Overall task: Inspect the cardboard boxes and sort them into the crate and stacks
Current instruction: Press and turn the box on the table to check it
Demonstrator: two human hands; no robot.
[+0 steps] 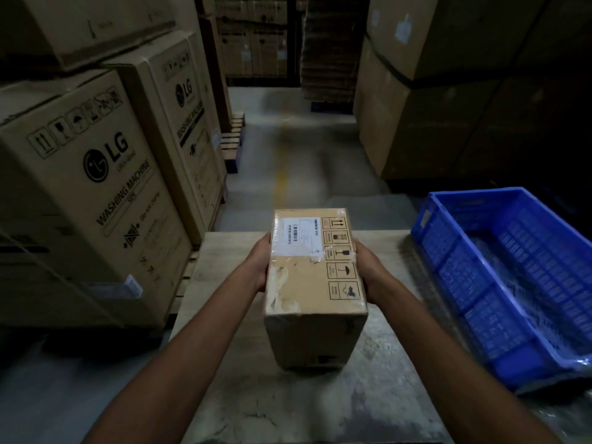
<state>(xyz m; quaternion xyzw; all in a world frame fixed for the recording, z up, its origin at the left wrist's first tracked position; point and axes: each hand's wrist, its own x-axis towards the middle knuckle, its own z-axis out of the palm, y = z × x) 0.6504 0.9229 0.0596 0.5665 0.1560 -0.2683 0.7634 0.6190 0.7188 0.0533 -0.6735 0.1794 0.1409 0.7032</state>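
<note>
A small cardboard box (314, 277) with a white shipping label, clear tape and printed handling symbols is in the middle of the view, over a worn table top (224, 347). My left hand (259, 264) grips its left side and my right hand (368, 270) grips its right side, with the fingers hidden behind the box. Whether the box rests on the table or is held just above it cannot be told. A blue plastic crate (499, 283) stands at the right edge of the table, lined with clear plastic film and holding no boxes that I can see.
Large washing-machine cartons (96, 187) on pallets stand close at the left. Tall stacks of brown cartons (432, 107) rise at the right. A concrete aisle with a faded yellow line (282, 161) runs ahead between them toward more stacked cartons.
</note>
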